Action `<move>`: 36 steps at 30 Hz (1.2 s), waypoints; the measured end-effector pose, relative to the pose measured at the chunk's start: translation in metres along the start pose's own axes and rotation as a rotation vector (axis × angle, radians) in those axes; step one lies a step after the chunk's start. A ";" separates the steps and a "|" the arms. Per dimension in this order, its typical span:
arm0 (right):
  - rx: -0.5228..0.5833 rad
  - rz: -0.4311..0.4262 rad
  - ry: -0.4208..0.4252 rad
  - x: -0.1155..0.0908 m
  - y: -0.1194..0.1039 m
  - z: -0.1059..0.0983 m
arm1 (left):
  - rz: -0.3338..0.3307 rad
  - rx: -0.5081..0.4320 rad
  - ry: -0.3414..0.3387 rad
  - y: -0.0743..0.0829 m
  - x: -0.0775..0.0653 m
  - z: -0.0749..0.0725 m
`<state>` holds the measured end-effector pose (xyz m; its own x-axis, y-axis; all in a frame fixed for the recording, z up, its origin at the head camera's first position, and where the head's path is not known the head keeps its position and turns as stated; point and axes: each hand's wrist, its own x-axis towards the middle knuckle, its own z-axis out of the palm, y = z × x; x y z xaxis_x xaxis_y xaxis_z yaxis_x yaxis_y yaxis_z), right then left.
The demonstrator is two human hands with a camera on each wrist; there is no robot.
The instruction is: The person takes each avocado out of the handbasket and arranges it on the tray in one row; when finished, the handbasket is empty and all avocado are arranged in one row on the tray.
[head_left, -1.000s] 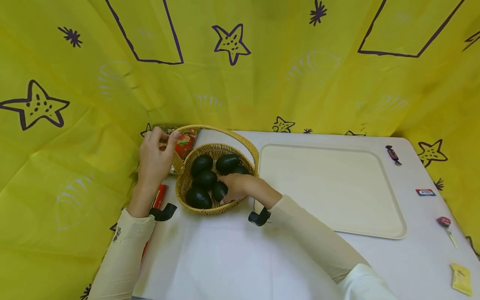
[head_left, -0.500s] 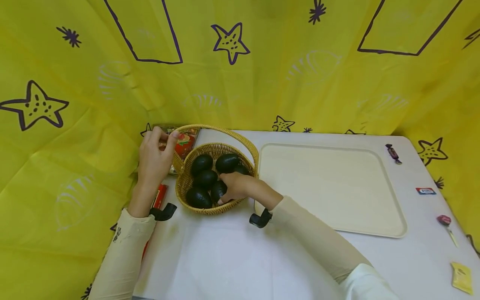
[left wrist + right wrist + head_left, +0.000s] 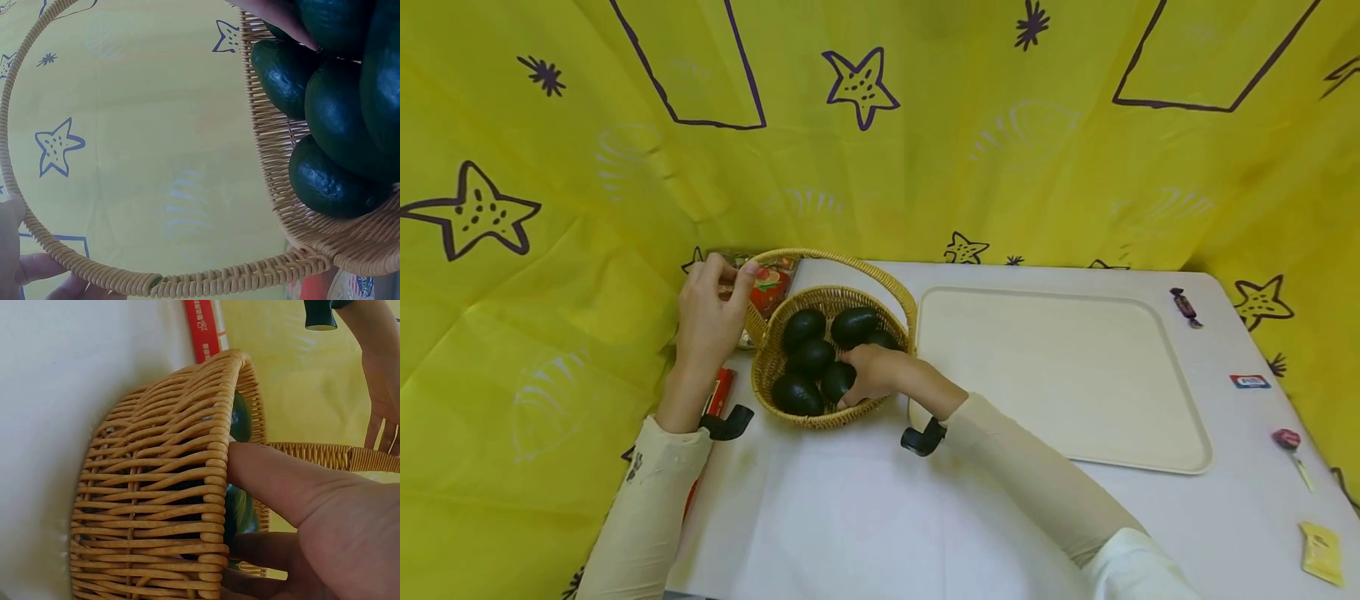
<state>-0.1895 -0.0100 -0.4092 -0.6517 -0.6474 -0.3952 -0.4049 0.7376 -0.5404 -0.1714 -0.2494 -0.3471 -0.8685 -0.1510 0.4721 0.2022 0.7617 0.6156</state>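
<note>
A wicker basket (image 3: 820, 423) with an arched handle (image 3: 850, 261) stands on the table, filled with several dark green avocados (image 3: 803, 329). My left hand (image 3: 711, 308) grips the handle on its left side. Inside the basket's right front, my right hand (image 3: 876, 372) has thumb and fingers around an avocado (image 3: 837, 382); the fingertips are partly hidden. From the right wrist, the thumb (image 3: 269, 472) reaches over the woven rim. In the left wrist view the avocados (image 3: 337, 178) lie piled against the basket wall.
A cream tray (image 3: 1045, 375) lies right of the basket. Along the table's right side are a wrapped candy (image 3: 1185, 308), a small blue-red packet (image 3: 1250, 382), a lollipop (image 3: 1287, 440) and a yellow packet (image 3: 1322, 554). Red packaging (image 3: 769, 287) sits behind the basket; a red box (image 3: 720, 392) lies left.
My right hand stays in the basket; it and the avocado at its fingers have shifted only slightly. The left hand keeps its hold on the handle.
</note>
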 end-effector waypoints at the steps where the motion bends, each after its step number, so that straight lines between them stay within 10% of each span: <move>1: -0.001 0.001 -0.002 0.000 0.000 0.000 | 0.001 0.002 -0.001 0.000 0.000 0.000; 36: 0.144 -0.090 0.248 -0.046 -0.003 -0.007 | -0.004 0.011 -0.011 0.001 0.000 0.000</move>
<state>-0.1625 0.0192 -0.3843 -0.7610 -0.6294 -0.1572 -0.3849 0.6332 -0.6715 -0.1709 -0.2487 -0.3467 -0.8744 -0.1472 0.4624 0.1938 0.7677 0.6108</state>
